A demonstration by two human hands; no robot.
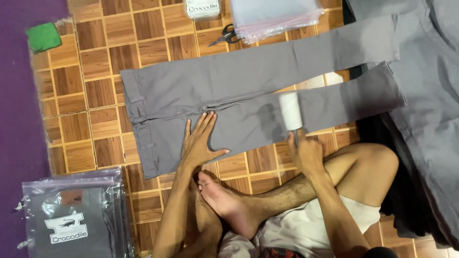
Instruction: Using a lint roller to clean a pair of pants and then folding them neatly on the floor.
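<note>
A pair of grey trousers [229, 91] lies flat on the wooden parquet floor [95, 62], waistband to the left, legs reaching right. My left hand [200, 141] rests palm down, fingers spread, on the seat of the trousers near the front edge. My right hand [306, 152] grips the handle of a white lint roller [290, 111], whose roll stands on the lower trouser leg. My bare legs and a foot lie between my arms.
Clear plastic bags holding folded grey garments [76, 215] are stacked at the lower left. More empty clear bags [277, 14] and scissors [225, 34] lie at the top. A heap of grey cloth [430, 95] fills the right side. A purple mat [19, 119] borders the left.
</note>
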